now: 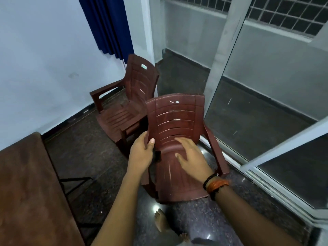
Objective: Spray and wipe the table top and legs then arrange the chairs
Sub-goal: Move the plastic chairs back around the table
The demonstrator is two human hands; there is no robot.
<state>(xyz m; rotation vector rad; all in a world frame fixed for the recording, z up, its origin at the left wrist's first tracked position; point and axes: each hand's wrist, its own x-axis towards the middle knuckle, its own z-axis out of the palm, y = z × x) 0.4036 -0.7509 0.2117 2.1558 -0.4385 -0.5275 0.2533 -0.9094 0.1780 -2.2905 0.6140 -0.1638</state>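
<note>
A brown plastic armchair [174,119] stands close in front of me, tilted, its seat toward me. My left hand [142,150] grips the left edge of its backrest, thumb on the front face. My right hand [192,156] lies flat on the curve between seat and backrest, fingers spread. A second brown plastic armchair [129,96] stands behind it near the wall corner, facing left. The brown table top [26,183] fills the lower left; a black leg frame shows beneath its edge.
A blue curtain [108,25] hangs at the back. A white-framed sliding glass door [266,176] runs along the right, its track on the floor. White wall on the left. My bare feet [160,221] stand on dark speckled floor.
</note>
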